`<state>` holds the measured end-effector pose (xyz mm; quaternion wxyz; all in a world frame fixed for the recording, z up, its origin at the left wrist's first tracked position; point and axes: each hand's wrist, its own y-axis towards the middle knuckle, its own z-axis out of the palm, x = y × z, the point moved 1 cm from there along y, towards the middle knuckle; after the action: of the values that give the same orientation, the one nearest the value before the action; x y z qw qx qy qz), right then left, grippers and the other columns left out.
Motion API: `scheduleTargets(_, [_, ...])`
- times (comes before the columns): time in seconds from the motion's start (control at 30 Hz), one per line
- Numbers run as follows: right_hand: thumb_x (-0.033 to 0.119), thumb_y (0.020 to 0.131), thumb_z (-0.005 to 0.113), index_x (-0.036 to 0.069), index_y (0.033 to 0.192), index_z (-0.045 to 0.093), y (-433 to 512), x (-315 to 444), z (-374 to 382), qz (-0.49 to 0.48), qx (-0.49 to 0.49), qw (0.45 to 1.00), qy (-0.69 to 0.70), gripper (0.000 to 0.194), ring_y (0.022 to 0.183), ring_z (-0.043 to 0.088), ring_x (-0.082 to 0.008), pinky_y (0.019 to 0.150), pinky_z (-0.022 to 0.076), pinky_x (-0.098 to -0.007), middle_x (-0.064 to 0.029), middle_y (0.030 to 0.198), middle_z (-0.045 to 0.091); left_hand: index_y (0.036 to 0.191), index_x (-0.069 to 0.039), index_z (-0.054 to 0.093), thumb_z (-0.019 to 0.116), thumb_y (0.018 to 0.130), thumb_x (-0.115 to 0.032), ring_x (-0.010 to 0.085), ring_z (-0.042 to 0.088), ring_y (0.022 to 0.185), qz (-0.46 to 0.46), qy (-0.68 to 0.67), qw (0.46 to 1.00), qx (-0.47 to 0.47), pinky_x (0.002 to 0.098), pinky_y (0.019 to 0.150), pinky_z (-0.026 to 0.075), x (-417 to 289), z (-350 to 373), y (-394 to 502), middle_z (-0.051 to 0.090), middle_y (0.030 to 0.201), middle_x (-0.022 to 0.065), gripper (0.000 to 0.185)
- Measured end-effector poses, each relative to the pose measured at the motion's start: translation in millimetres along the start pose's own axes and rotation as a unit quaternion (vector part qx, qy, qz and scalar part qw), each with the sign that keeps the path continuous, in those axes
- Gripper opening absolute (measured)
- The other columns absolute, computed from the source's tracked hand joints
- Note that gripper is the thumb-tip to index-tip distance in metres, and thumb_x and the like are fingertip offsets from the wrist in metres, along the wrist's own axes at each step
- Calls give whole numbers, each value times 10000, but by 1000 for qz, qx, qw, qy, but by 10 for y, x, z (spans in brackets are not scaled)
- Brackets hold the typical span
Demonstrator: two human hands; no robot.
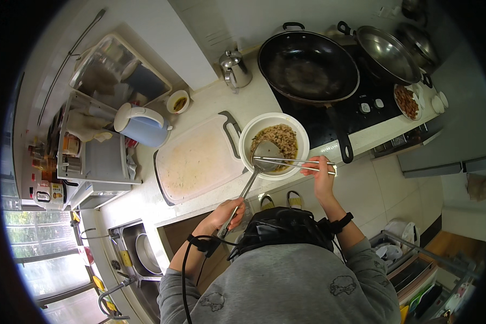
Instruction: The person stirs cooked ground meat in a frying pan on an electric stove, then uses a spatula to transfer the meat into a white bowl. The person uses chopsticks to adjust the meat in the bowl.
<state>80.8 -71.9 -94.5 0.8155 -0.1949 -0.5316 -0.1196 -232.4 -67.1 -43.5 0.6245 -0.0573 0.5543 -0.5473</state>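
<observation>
My left hand [227,214] grips the handle of a metal ladle [266,158], whose round head rests in a white bowl [303,133]. Inside that bowl lies a brownish minced mixture with green bits [281,135] and some liquid. Between the fingers of my right hand [320,174] is a pair of metal chopsticks [293,163]. Their tips reach over the ladle head; whether they touch it I cannot tell. The bowl stands near the counter's front edge, between a cutting board [198,162] and the cooktop.
A large black wok [308,67] sits on the black cooktop [320,131], its long handle jutting past the front edge. Beside it is a lidded pan [389,52]. A plate of reddish-brown food [407,102], a metal pot [235,69], a blue kettle [143,125] and a small bowl [178,101] stand around.
</observation>
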Motion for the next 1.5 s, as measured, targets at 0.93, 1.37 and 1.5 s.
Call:
scheduleTargets(0.93, [383,1024,402,-23,965,553,-7,60,-167,-41,-129,990,29,437,616,673,-255,585,545,-315,-193,776,679,726,-105,421,311,1037,-406,148,384,341,9,-43,999,-31,269,342,329,110,18,-152,389,474,30,446])
scheduleTargets(1.37, [381,1022,415,-17,971,552,72,87,-165,-60,-168,983,32,424,636,673,-238,592,545,-309,-179,798,682,721,-103,419,339,1028,-418,138,374,346,5,-32,998,-52,259,348,325,98,53,-183,388,473,26,447])
scheduleTargets(1.5, [387,1017,432,-16,963,556,51,67,-155,17,-64,997,25,425,637,678,-244,573,540,-305,-188,795,687,709,-105,419,350,1027,-396,143,390,361,2,-36,998,-49,271,353,324,91,52,-188,411,495,28,436])
